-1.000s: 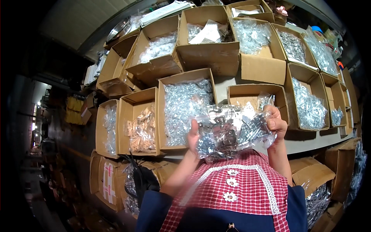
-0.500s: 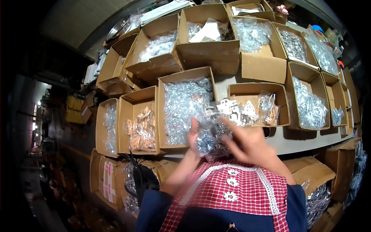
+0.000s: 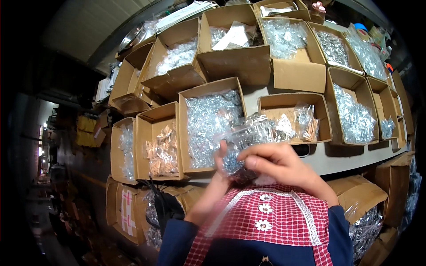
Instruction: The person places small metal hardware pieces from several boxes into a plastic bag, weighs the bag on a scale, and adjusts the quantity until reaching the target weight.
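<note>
Overall, the bench (image 3: pixel 324 160) carries the box (image 3: pixel 198 92) of silver packs (image 3: pixel 211 119). Before the box's near right corner, the bag (image 3: pixel 243 138) slants away and rightward along its length. Right of that corner, the right hand (image 3: pixel 273 160) has its grip nearly closed at the bag's near end; pinch or press cannot be told. Below the box, the left hand (image 3: pixel 220 162) clasps the bag's left edge.

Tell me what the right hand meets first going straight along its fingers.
Right hand would likely meet the clear plastic bag of metal parts first, then the left hand; depth is unclear.
</note>
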{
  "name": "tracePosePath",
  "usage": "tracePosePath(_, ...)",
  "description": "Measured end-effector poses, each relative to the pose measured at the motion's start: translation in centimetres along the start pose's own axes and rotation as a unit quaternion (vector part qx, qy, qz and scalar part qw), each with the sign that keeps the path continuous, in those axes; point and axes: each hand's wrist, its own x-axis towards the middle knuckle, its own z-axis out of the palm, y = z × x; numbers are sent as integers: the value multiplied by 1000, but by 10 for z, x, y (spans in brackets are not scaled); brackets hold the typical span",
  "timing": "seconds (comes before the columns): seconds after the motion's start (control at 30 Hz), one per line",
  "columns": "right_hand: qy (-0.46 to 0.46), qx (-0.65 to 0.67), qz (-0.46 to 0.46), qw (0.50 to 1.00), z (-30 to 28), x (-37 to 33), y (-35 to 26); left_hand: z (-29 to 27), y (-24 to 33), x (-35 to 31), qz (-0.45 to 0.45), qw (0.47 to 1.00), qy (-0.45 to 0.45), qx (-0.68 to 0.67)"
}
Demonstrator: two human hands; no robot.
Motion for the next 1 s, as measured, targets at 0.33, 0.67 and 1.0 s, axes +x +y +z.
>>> tracePosePath(0.33,156,-158,-93,971,-32,8,10,12,1,5,21,999,-46,9)
tracePosePath(0.67,5,-386,-168,907,-3,-27,41,33,2,-7,-62,995,26,-67)
tracePosePath(1.0,106,-620,197,752,-147,-43,116,-19,4,12,-57,989,-5,-133)
